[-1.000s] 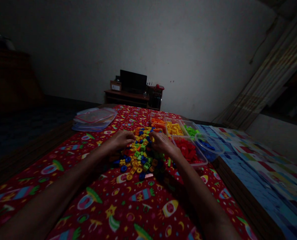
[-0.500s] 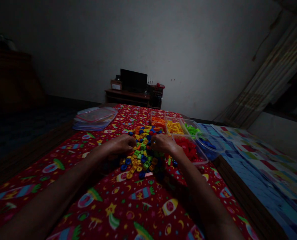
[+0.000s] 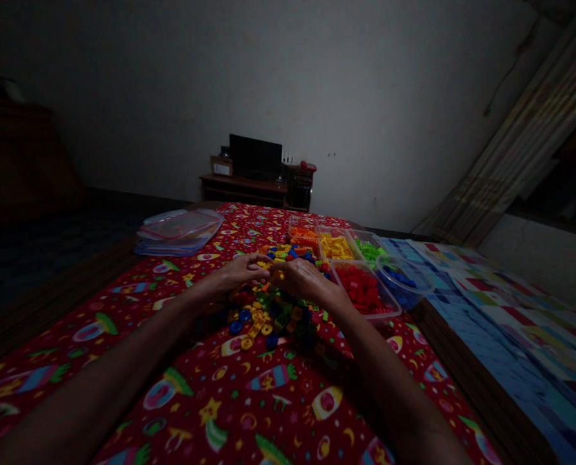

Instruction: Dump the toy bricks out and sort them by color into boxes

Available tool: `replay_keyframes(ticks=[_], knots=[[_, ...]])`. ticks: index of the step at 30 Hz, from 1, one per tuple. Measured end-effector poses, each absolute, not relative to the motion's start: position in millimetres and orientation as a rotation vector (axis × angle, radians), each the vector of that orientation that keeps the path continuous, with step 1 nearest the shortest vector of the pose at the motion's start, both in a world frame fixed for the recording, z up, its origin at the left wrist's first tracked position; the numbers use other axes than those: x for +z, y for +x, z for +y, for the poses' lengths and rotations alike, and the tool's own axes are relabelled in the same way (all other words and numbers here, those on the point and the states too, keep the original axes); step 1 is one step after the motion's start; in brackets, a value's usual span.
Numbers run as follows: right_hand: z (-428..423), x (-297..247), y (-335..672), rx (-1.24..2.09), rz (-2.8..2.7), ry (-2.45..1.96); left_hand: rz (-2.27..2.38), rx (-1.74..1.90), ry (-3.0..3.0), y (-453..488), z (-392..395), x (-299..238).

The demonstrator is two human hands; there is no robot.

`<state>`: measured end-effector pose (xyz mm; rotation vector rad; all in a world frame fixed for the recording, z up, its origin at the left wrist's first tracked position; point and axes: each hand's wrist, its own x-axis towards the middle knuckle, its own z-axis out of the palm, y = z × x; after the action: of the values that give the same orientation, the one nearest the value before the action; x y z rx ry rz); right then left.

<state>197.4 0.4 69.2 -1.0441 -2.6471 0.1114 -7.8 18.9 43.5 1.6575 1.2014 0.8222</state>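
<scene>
My left hand (image 3: pixel 242 271) hovers over the far left part of a mixed pile of small plastic toy bricks (image 3: pixel 259 318), its fingers stretched toward the right and slightly apart. Right beside it, my right hand (image 3: pixel 301 276) has its fingers bent together, pointing left, almost touching the left fingertips. What the right fingers hold, if anything, is hidden in the dark. Yellow, blue, green and orange pieces, some shaped like wheels, make up the pile on the red patterned cloth (image 3: pixel 268 420).
Clear plastic boxes stand to the right, with orange pieces (image 3: pixel 303 236), yellow pieces (image 3: pixel 335 247), green pieces (image 3: pixel 368 252), red pieces (image 3: pixel 360 289) and blue pieces (image 3: pixel 398 278). Stacked clear lids (image 3: pixel 179 232) lie at the left. A wooden edge (image 3: pixel 462 361) runs along the right.
Both hands have risen from the pile and come together over it. The left fingers have opened out from a curl, and the right hand has shifted left.
</scene>
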Motion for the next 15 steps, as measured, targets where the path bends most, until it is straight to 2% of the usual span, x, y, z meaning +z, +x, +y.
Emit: replay_keyframes(ticks=[10,15], knots=[[67,108,284,-0.204,-2.253,-1.813,1.415,0.916,1.963,-26,31,44],[62,112,281,-0.246,-2.228,-1.746,1.465,0.852,2.062,-27,27,47]])
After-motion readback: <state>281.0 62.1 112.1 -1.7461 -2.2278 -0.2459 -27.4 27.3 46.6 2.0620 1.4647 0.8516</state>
